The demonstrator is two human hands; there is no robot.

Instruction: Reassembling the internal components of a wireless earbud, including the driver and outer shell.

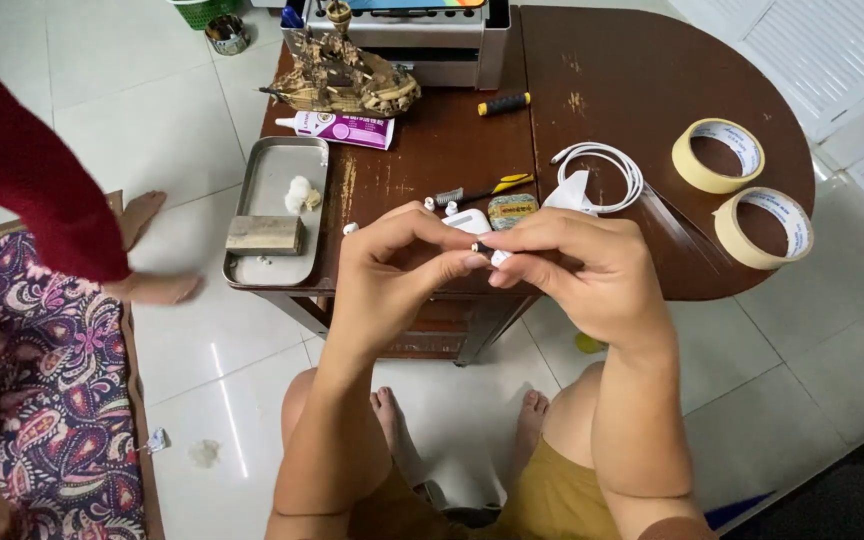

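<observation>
My left hand (397,265) and my right hand (577,270) meet above the near edge of a dark wooden table (632,90). Together they pinch a small white earbud (492,253) with a dark tip, fingertips touching it from both sides. Just behind my fingers lies a white earbud case (467,219). A second small white piece (351,228) rests on the table to the left of my left hand.
A metal tray (277,265) holding a wooden block and cotton sits at left. Two masking tape rolls (720,154) lie at right, near a coiled white cable (607,170). A model ship (347,80), a glue tube, and a person in a red sleeve (32,170) are also around.
</observation>
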